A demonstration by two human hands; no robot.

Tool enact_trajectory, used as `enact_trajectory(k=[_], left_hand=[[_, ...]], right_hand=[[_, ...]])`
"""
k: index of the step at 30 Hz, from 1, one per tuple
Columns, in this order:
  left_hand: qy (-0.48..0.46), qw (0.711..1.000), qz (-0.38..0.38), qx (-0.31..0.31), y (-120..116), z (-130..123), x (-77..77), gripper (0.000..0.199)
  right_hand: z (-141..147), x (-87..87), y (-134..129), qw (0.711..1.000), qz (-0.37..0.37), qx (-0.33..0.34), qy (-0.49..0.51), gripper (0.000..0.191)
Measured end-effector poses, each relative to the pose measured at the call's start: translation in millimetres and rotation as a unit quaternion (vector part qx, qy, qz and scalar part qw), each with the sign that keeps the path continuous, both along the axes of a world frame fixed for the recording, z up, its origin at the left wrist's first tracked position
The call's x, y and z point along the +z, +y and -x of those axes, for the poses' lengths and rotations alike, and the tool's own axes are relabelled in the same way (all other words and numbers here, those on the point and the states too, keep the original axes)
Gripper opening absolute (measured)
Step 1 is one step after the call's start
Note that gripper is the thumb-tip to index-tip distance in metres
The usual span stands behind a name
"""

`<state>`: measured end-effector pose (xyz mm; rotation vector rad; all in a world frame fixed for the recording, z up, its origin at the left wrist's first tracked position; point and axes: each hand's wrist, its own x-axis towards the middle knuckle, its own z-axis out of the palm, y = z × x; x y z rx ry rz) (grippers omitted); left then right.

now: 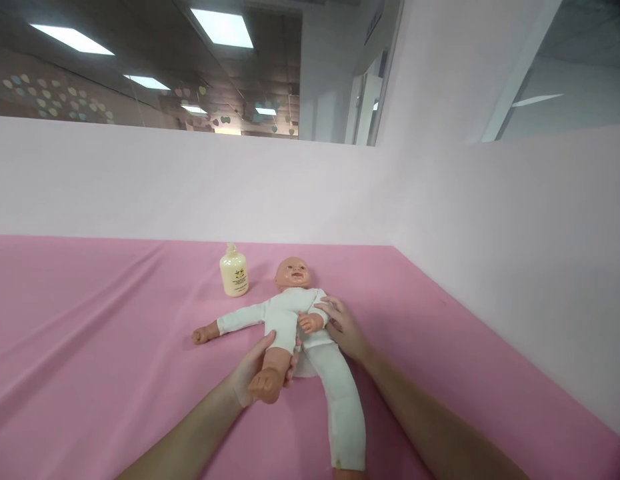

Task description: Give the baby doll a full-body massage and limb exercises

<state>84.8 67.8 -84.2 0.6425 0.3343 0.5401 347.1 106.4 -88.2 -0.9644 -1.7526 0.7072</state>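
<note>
A baby doll (281, 303) in a white cloth suit lies on its back with its head toward the wall. My left hand (253, 370) is wrapped round one of the doll's legs, which is bent up toward its belly with the bare foot (267, 385) pointing at me. Fingertips of this hand show on the far side of the leg. My right hand (344, 331) holds the doll's bent arm (313, 321) near the elbow, its fingers over the sleeve. The other leg (340, 393) stretches toward me, and the other arm (241, 318) reaches out to the left.
A pale yellow pump bottle (235, 273) stands left of the doll's head. Pink cloth (115, 333) with creases covers the surface. White walls (190, 183) rise behind and on the right, with windows (155, 80) above.
</note>
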Motion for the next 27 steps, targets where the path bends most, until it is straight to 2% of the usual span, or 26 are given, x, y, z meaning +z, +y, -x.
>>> enact_trajectory(k=[2,6,9,12,15,17,19,21,24,27], left_hand=[[-0.018,0.999,-0.014,-0.025,-2.3,1.3,-0.7,0.058],[-0.044,0.980,-0.128,-0.149,-9.1,1.3,-4.0,0.072],[-0.042,0.950,-0.166,-0.261,-10.1,-1.6,-4.7,0.076],[-0.014,0.895,-0.209,-0.393,-6.3,-4.6,1.0,0.069],[0.048,0.859,-0.257,-0.441,-3.1,-6.2,12.4,0.067],[0.072,0.852,-0.260,-0.449,-3.1,-6.0,18.2,0.066],[0.066,0.851,-0.243,-0.461,-4.1,-4.4,18.6,0.062],[0.037,0.877,-0.208,-0.432,-4.7,-1.1,13.3,0.058],[-0.027,0.939,-0.151,-0.306,-3.4,5.0,1.4,0.057],[-0.059,0.979,-0.131,-0.144,-0.1,7.7,-6.4,0.055]], right_hand=[[0.4,-2.1,2.3,0.999,0.017,-0.008,0.029,0.037],[-1.6,-14.8,16.1,0.981,0.074,-0.050,0.171,0.040],[-5.9,-24.3,28.1,0.942,0.149,-0.076,0.291,0.047],[-11.8,-26.6,34.8,0.898,0.198,-0.088,0.383,0.052],[-16.7,-23.6,36.7,0.858,0.240,-0.093,0.445,0.040],[-18.3,-21.5,36.7,0.843,0.261,-0.091,0.461,0.032],[-18.0,-20.2,36.1,0.846,0.265,-0.079,0.456,0.033],[-15.5,-19.4,34.4,0.860,0.253,-0.065,0.439,0.039],[-9.1,-17.7,28.8,0.896,0.211,-0.051,0.388,0.052],[-2.7,-13.9,18.9,0.942,0.157,-0.039,0.294,0.054]])
